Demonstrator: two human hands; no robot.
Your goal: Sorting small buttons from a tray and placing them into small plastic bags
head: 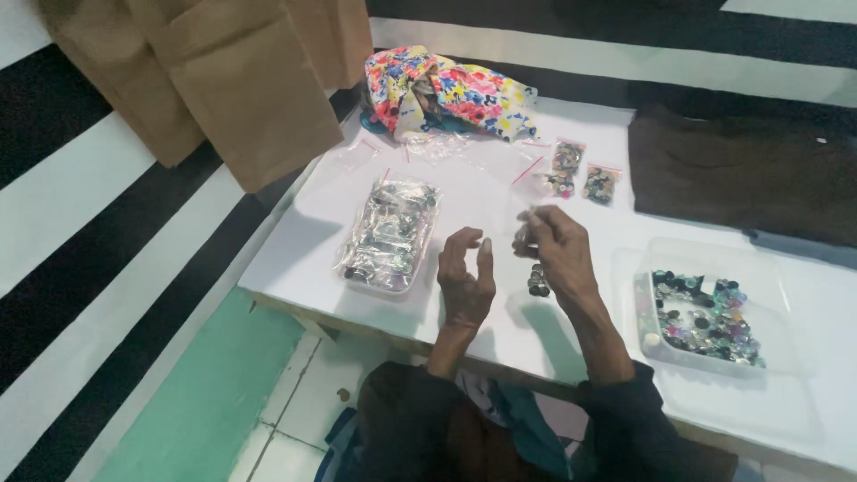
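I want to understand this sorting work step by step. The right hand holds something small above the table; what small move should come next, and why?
Probably the right hand should lower its small item, too small to identify, onto the little pile of dark buttons just below it. The left hand hovers empty and half-curled beside it, and the clear tray of mixed buttons sits farther right, so the pile is nearest.

The right hand (561, 253) pinches a small clear bag (525, 234) above a little pile of dark buttons (537, 281) on the white tabletop (303, 250). The left hand (466, 277) is half curled beside it, holding nothing.
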